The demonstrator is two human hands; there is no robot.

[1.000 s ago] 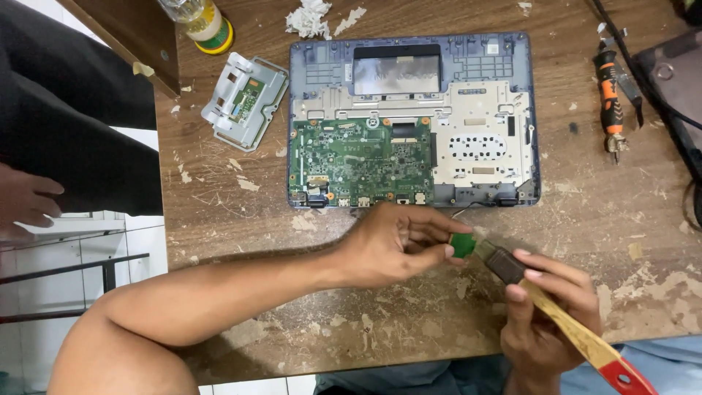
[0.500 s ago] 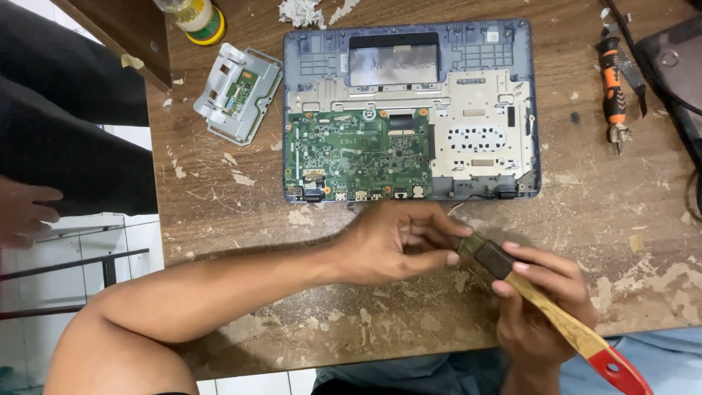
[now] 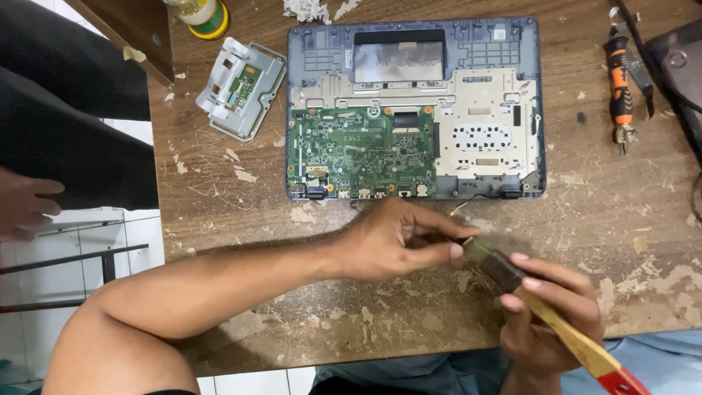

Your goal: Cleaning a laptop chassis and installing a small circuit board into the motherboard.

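Note:
My left hand [image 3: 395, 241] reaches across the worn wooden table [image 3: 621, 219], thumb and forefinger pinched together right at the bristle end of a brush [image 3: 504, 269]. The small green part it held a moment ago is hidden behind those fingers. My right hand [image 3: 548, 307] grips the brush by its dark ferrule and wooden handle, whose red end points to the bottom right. Both hands are just in front of an opened blue laptop base [image 3: 413, 44] with a bare green circuit board [image 3: 362, 150].
A removed grey touchpad module [image 3: 241, 88] lies left of the laptop base. An orange-and-black screwdriver [image 3: 620, 80] and a dark bag [image 3: 676, 66] are at the right. A yellow-capped bottle [image 3: 205, 14] stands at the back. Another person's hand [image 3: 22, 201] rests at the left.
The brush tip has moved up against my left fingertips. The green part, visible a second ago, is now covered by the fingers and bristles.

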